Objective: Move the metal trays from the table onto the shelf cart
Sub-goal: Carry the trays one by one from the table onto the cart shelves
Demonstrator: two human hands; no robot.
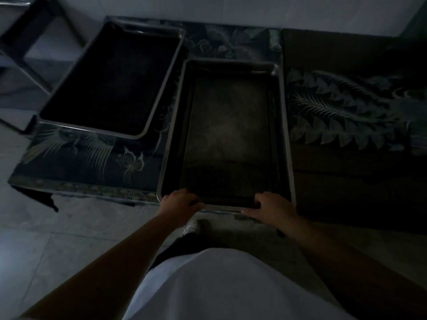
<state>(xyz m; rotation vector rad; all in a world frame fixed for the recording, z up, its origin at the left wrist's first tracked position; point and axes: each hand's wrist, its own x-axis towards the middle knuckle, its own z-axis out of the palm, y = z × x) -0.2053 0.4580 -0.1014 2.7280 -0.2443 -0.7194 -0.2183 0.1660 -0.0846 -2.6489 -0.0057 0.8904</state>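
Both hands [179, 202] grasp near tray [228, 135].

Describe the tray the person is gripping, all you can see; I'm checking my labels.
The near metal tray is a rectangular pan with a raised rolled rim, rounded corners and a dull, stained, empty floor. It lies lengthwise away from the person on the patterned tablecloth, its near end overhanging the table edge. The left hand and right hand grip its near rim. Whether more trays are nested beneath cannot be told in the dim light.
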